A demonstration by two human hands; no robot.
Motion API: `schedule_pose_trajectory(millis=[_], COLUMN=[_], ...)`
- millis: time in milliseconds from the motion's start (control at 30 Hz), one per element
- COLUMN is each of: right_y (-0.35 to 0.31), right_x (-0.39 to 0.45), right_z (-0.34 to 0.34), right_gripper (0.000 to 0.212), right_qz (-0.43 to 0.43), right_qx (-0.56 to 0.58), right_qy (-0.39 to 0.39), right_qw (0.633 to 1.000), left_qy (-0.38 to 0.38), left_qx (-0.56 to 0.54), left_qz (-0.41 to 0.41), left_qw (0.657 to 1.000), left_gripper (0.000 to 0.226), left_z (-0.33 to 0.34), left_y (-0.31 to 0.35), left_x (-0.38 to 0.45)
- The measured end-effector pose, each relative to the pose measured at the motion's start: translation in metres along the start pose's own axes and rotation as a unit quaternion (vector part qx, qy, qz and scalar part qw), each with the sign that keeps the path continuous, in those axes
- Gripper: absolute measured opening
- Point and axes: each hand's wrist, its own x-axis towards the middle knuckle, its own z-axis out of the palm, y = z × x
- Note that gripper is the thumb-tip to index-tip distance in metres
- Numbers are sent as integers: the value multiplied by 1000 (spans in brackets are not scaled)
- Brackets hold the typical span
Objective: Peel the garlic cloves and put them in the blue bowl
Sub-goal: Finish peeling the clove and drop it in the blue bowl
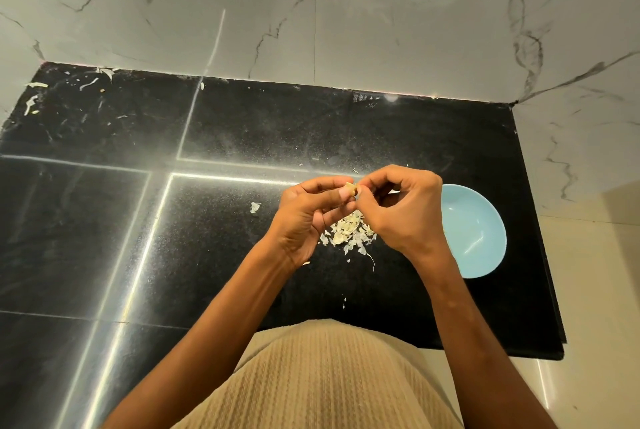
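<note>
The garlic clove (351,190) is pinched between left hand (304,217) and right hand (403,208), fingers curled, above the peel pile (349,232), with the blue bowl (474,231) at three o'clock for dropping.

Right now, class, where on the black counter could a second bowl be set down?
Free: the broad stretch left of the left hand, and the strip behind both hands toward the marble wall. Crowded: the peel pile under the hands, and the blue bowl by the right hand.

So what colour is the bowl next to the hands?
Light blue. The bowl sits on the black counter, seen best in the head view.
</note>
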Motion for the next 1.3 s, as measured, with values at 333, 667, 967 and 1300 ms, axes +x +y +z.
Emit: schedule_pose_trajectory(millis=[333, 667, 967, 1300], right_y=[5, 4, 0, 4], right_x=[1, -1, -2, -1], right_z=[-1, 5, 7, 4], right_gripper=[4, 4, 8, 7], right_qz=[33, 44, 7, -7], right_qx=[19, -4, -11, 7], right_qy=[-4, -22, -11, -19], right_qw=[999, 999, 1000, 1000], left_qy=[-12, 74, 73, 63], left_qx=[-1, 111, 111, 134], left_qz=[17, 138, 149, 142], left_qw=[1000, 981, 980, 979], left_gripper=[18, 13, 12, 11], left_z=[-2, 2, 4, 3], left_y=[-1, -4, -4, 1], left_x=[0, -3, -5, -4])
